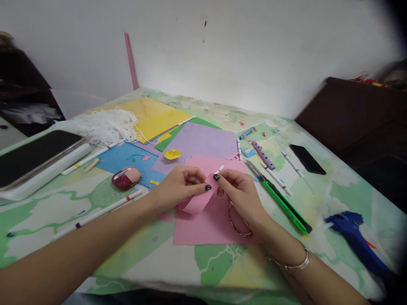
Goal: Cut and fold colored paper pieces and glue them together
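Note:
Above a pink sheet (pixel 216 231), my two hands hold a curling pink paper strip (pixel 199 203). My left hand (pixel 178 186) pinches it between thumb and fingers. My right hand (pixel 240 190) is closed at the strip's upper end. A white marker (pixel 220 169) with a purple band pokes out by my right fingertips, against the strip; the rest of it is hidden. Under the right palm shows a thin gold-coloured loop (pixel 241 228); I cannot tell whether it is held or lies on the sheet.
To the right are a green box cutter (pixel 282 203) with its blade out, a blue glue gun (pixel 352 237) and a black phone (pixel 307 159). An earbud case (pixel 126 178) sits left, near white yarn (pixel 104 125). Purple paper (pixel 210 142) lies behind, with a yellow paper piece (pixel 172 154).

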Available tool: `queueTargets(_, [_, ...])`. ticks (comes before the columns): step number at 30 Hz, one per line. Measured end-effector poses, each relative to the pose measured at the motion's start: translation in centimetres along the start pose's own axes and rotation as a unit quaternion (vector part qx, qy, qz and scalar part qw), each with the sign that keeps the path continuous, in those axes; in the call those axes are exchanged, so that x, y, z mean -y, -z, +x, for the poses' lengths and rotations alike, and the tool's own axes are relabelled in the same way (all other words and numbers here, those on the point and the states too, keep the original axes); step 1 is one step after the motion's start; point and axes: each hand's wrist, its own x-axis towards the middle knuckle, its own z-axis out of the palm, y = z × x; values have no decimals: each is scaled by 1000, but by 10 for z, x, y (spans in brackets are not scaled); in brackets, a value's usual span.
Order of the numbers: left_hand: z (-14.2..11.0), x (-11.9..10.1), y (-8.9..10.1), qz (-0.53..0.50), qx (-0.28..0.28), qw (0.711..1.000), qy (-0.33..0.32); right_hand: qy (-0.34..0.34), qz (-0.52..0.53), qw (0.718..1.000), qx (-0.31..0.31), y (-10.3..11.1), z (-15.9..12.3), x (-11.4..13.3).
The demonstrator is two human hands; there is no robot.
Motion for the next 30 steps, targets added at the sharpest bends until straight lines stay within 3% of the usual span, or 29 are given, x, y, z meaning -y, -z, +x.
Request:
queueTargets(11, [-4,3,-9,66,96,993,-37,-24,-29,999,5,-5,-5,1])
queueTargets(23, [-2,4,-8,36,60,996,-57,-13,-46,999,11,-3,-3,2])
queueTargets(30, [-1,9,-7,12,79,994,-71,-12,-40,999,0,-1,-3,3])
